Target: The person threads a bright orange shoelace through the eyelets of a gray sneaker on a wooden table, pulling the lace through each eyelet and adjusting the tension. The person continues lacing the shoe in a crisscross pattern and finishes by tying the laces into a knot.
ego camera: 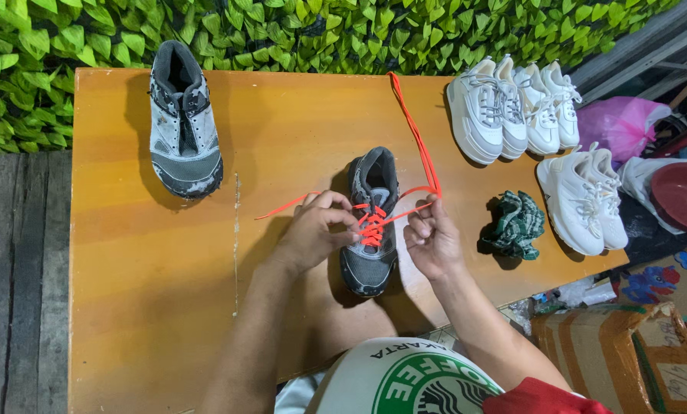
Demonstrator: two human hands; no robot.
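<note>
A grey sneaker [372, 201] stands toe toward me on the orange table [159, 299]. A bright orange lace [418, 135] is threaded through its lower eyelets. My left hand [318, 230] rests on the shoe's left side and pinches the lace end that trails left. My right hand [432, 239] pinches the other lace end at the shoe's right side; that long end loops up toward the table's far edge.
A matching grey camouflage sneaker [182, 123] without a lace sits at the far left. Several white sneakers [512, 107] line the far right, with another pair [585, 195] nearer. A crumpled green cloth [516, 224] lies right of my hand. Cardboard boxes [627, 360] stand below right.
</note>
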